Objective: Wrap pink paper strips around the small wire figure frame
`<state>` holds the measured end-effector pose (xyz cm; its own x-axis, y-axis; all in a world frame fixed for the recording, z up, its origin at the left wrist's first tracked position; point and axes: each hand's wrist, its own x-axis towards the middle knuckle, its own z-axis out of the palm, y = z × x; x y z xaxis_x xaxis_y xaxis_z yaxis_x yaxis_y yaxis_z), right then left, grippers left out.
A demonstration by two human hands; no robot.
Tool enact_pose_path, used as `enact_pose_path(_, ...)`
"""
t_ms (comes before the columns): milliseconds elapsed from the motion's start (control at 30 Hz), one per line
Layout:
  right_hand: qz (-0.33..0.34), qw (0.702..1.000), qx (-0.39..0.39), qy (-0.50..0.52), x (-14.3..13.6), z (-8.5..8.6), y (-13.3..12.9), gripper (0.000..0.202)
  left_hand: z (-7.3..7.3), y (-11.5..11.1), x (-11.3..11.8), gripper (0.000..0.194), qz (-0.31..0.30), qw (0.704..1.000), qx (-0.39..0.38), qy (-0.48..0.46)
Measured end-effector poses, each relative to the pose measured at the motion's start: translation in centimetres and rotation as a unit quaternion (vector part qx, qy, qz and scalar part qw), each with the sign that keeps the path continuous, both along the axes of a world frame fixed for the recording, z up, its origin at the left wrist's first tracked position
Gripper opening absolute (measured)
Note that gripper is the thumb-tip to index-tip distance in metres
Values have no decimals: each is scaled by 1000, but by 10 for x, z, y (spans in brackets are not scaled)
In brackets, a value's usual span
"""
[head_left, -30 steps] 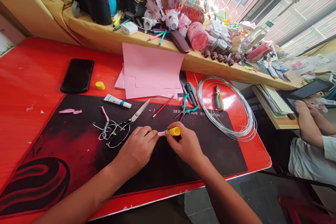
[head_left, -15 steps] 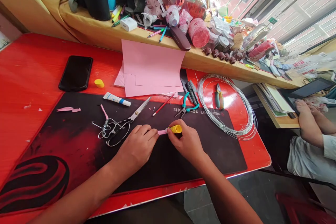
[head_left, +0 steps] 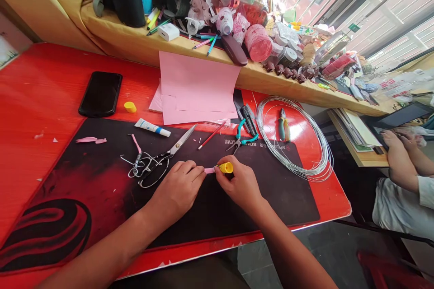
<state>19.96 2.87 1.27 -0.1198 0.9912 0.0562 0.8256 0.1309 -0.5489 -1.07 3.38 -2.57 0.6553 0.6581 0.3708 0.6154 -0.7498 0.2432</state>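
My left hand rests on the dark desk mat, its fingers closed on a narrow pink paper strip. Facing it, my right hand grips a glue stick whose yellow end points away to the right. The glue stick's other end meets the strip between the two hands; my fingers partly hide that contact. To the left of my left hand lie scissors and a bent silver wire piece with a pink-wrapped end. A yellow cap sits farther back.
Beyond my hands are pink paper sheets, a red pencil, teal pliers, a white tube and a phone. A wire coil surrounds more pliers at right. Another person's arm shows at far right.
Both hands keep nearly the same hold and place. The glue stick has shifted very slightly left against the pink strip, and the whole view has moved a little.
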Motion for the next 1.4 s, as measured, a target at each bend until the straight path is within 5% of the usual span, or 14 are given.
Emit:
enact_pose_path(367, -30, 999, 0, 17, 7, 7, -3, 15, 0, 0, 0, 22, -5, 1000, -4, -6)
enact_pose_path(700, 33, 999, 1, -4, -20, 2, 6, 15, -2, -2, -1, 22, 2, 1000, -19, -5)
enact_pose_path(1167, -10, 1000, -5, -28, 7, 6, -1, 16, 0, -5, -1, 27, -3, 1000, 16, 19)
enact_pose_path(1400, -12, 1000, -4, 25, -2, 12, 0, 15, -4, -9, 0, 28, 11, 1000, 23, 12)
